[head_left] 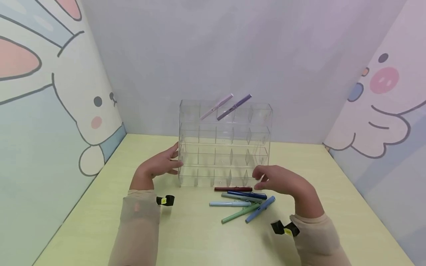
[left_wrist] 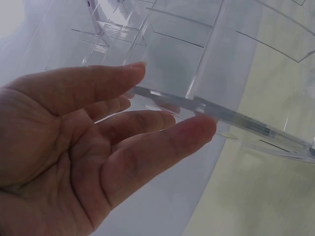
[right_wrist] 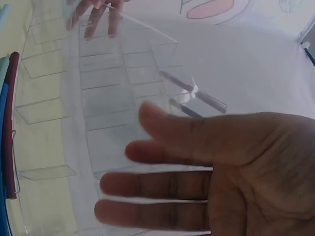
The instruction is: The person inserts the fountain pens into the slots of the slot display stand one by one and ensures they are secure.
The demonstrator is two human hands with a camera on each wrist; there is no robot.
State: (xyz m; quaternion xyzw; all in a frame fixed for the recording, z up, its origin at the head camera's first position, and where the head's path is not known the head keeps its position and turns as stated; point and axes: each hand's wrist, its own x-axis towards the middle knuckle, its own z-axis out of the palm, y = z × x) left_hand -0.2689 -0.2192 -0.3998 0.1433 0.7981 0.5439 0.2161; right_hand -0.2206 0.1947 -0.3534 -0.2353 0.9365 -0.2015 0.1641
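A clear tiered pen rack (head_left: pixel 223 159) stands upright. Two capped pens, a pale lilac pen (head_left: pixel 217 107) and a purple pen (head_left: pixel 234 107), lean in its top tier. My left hand (head_left: pixel 162 161) rests against the rack's left side, thumb and fingers extended by the panel edge (left_wrist: pixel 231 116). At the lower right front of the rack, my right hand (head_left: pixel 279 180) has loosely bent fingers and holds nothing. The right wrist view shows its fingers (right_wrist: pixel 157 186) extended before the tiers. The dark red pen (head_left: pixel 233 189) lies nearest that hand, along the rack's front base.
Several more pens lie in a loose pile before the rack: a dark blue pen (head_left: pixel 247 194), a grey-green pen (head_left: pixel 241 198), a light blue pen (head_left: pixel 229 204), a green pen (head_left: pixel 240 213) and a blue pen (head_left: pixel 260 210). A grey wall (head_left: pixel 226 55) stands behind.
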